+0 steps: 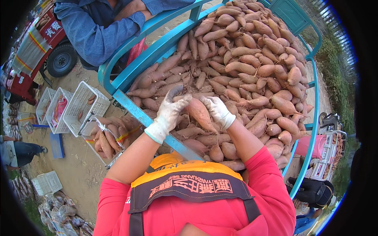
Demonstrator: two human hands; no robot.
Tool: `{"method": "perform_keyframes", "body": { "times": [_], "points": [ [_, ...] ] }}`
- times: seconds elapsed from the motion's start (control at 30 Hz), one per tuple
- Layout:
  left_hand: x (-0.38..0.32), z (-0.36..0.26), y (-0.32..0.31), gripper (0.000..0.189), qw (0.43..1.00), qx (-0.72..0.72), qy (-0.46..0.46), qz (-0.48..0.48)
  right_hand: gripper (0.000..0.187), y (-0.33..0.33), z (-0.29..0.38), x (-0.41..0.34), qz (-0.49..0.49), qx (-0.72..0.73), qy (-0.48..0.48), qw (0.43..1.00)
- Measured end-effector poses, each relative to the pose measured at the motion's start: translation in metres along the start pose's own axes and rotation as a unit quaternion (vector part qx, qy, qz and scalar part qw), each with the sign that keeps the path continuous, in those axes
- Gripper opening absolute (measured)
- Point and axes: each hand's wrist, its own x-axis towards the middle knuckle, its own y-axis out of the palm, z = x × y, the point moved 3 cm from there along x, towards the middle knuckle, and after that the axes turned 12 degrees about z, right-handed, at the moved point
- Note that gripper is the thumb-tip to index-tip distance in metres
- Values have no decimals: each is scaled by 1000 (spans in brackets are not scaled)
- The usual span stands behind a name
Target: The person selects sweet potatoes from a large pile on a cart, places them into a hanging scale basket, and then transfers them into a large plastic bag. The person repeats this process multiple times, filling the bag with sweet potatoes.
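A large reddish sweet potato (199, 113) sits between my two gloved hands, its thin tapered end pointing down to the right. My left hand (169, 113), in a soiled white glove, grips its upper left end. The fingers of my right hand (218, 110), gloved too, curl against its upper right side. Both hands are above a big heap of sweet potatoes (242, 69) loaded in the bed of a blue metal-framed cart. The undersides of the held sweet potato and of my fingers are hidden.
A blue side rail (159, 125) crosses under my left forearm. Another person's folded arms (103, 35) rest on the upper rail. White plastic crates (85, 107) stand on the ground at left, near a lined crate of sweet potatoes (107, 141). A red truck (38, 50) is farther off.
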Motion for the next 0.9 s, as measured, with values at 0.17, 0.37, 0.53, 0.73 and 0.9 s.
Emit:
{"method": "perform_keyframes", "body": {
  "times": [0.17,0.37,0.53,0.73,0.9],
  "points": [
    [27,-37,15,54,970,225,93,-24,36,-28,18,3,29,403,-25,914],
    [29,-47,-55,44,951,35,196,-239,36,-71,-13,37,-97,2,-21,995],
    [-5,-55,-85,34,936,-63,192,-287,67,-6,-60,79,44,-437,135,888],
    [-87,-73,-114,32,909,-345,178,-150,65,-6,-97,80,15,-327,115,938],
    [-166,-31,-124,34,890,-372,169,-201,72,13,-36,45,-25,365,4,931]
  ]
}}
